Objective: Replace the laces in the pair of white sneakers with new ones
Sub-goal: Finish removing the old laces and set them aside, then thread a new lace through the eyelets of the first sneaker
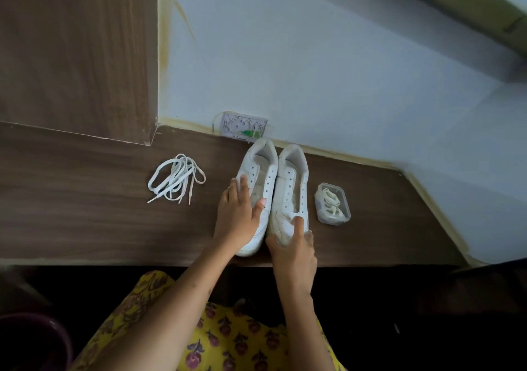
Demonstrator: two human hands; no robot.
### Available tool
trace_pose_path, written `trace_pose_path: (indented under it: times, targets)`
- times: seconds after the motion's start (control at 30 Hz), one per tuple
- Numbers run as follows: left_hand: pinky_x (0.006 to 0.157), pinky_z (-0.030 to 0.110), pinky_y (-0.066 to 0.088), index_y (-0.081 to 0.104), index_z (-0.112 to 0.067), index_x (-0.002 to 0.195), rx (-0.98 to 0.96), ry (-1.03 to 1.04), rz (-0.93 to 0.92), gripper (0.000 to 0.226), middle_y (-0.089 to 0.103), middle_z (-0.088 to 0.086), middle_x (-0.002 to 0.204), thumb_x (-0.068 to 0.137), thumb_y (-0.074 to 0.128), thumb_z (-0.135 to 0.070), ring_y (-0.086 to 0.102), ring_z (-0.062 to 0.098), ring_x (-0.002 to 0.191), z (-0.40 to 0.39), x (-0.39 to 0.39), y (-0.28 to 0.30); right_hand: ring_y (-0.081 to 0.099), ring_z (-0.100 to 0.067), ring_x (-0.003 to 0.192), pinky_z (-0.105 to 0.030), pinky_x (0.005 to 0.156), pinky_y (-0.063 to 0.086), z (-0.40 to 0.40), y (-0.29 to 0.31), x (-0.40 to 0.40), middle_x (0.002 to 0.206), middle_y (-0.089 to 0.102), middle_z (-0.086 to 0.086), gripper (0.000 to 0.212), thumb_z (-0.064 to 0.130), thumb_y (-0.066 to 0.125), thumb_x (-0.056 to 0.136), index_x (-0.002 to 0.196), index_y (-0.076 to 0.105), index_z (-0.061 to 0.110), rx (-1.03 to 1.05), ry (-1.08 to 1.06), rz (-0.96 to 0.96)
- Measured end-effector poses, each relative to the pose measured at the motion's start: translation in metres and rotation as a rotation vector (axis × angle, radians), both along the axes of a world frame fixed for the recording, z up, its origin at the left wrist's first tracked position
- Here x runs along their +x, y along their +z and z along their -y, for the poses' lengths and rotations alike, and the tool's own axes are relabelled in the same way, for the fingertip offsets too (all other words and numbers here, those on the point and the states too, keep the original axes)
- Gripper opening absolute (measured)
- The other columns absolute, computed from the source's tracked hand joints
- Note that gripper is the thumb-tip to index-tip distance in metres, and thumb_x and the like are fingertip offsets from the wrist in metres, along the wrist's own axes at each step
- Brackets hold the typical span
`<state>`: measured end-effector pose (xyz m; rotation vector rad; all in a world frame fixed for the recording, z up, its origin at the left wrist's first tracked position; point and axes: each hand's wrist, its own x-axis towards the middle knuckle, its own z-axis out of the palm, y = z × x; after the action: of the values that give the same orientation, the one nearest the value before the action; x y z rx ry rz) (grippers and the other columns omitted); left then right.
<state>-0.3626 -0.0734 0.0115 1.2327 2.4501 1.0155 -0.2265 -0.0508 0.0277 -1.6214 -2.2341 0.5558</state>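
Left hand (238, 213) lies over the toe half of the left sneaker (258, 188), fingers spread along its outer side, thumb hooked across the tongue area; it holds the shoe from above.

Far left on the wooden desk (85, 213): loose bundle of flat white laces (175, 181), looped, tips pointing toward the desk's front edge, well apart from the shoes. Behind it a wooden panel (77, 51) rises from the desk.

Centre: both sneakers stand side by side, touching along their inner sides, heels toward the wall, toes toward the person. Eyelets on both are bare, no lace threaded. Left sneaker's toe reaches close to the desk's front edge.

Behind the heels, against the pale blue wall (313, 56): small white socket-like box (242, 125) with something green on it; detail too small to tell.

Right sneaker (292, 191): right hand (293, 245) grips its toe end, thumb pressed up onto the vamp, fingers curled round the outer side.

Right of the shoes, near but not touching: clear plastic container (332, 203), rectangular, rounded corners, with a coiled off-white lace (330, 202) inside. Cannot tell whether a lid is on.

Lower frame: both bare forearms reach up from a yellow floral-print garment (228, 342).
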Motion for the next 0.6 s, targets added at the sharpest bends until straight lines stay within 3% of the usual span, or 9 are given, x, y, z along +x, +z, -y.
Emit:
trace_pose_path:
  times: [0.13,0.23,0.3,0.4,0.5,0.6]
  targets:
    - [0.118,0.037,0.013,0.006,-0.005,0.155,0.037,0.032,0.04,0.074,0.013,0.022,0.161,0.102,0.035,-0.048,0.017,0.034,0.147,-0.003,0.011,-0.001,0.057,-0.025,0.101,-0.032,0.072,0.038,-0.002,0.014,0.011,0.124,0.05,-0.004,0.052,0.048,0.057,0.09,0.133,0.034,0.032,-0.009,0.034,0.043]
    - [0.117,0.04,0.017,0.01,-0.008,0.156,0.071,0.037,0.075,0.076,0.017,0.02,0.16,0.099,0.037,-0.051,0.02,0.033,0.146,-0.006,0.009,-0.004,0.056,-0.022,0.093,-0.032,0.074,0.037,-0.023,0.032,0.02,0.102,0.058,0.002,0.034,0.054,0.053,0.092,0.117,0.051,0.032,-0.021,-0.003,0.038]
    - [0.116,0.043,0.021,0.017,-0.01,0.154,0.099,0.054,0.122,0.083,0.024,0.017,0.158,0.093,0.032,-0.063,0.025,0.032,0.144,-0.009,0.005,-0.004,0.061,-0.025,0.095,-0.03,0.072,0.036,-0.055,0.041,0.029,0.098,0.063,0.002,0.024,0.047,0.055,0.094,0.108,0.063,0.029,0.076,-0.077,-0.037]
    - [0.114,0.048,0.026,0.027,-0.014,0.151,0.164,0.109,0.219,0.073,0.033,0.011,0.154,0.095,0.033,-0.06,0.032,0.032,0.14,-0.013,0.001,0.001,0.06,-0.032,0.1,-0.032,0.076,0.041,-0.12,0.042,0.037,0.113,0.062,-0.01,0.021,0.03,0.057,0.096,0.112,0.069,0.025,0.19,-0.123,-0.051]
    - [0.111,0.046,0.026,0.033,-0.015,0.149,0.212,0.139,0.251,0.059,0.035,0.007,0.153,0.1,0.04,-0.048,0.033,0.032,0.138,-0.016,-0.002,0.005,0.047,-0.038,0.117,-0.04,0.096,0.038,-0.175,0.034,0.031,0.128,0.053,-0.016,0.028,0.03,0.054,0.097,0.122,0.066,0.027,0.127,-0.081,0.229]
    - [0.108,0.045,0.028,0.039,-0.014,0.145,0.249,0.166,0.256,0.053,0.04,0.006,0.149,0.1,0.045,-0.043,0.036,0.032,0.135,-0.017,-0.005,0.009,0.034,-0.041,0.127,-0.047,0.107,0.03,-0.2,0.03,0.021,0.138,0.041,-0.015,0.033,0.038,0.052,0.097,0.129,0.062,0.032,0.038,-0.077,0.436]
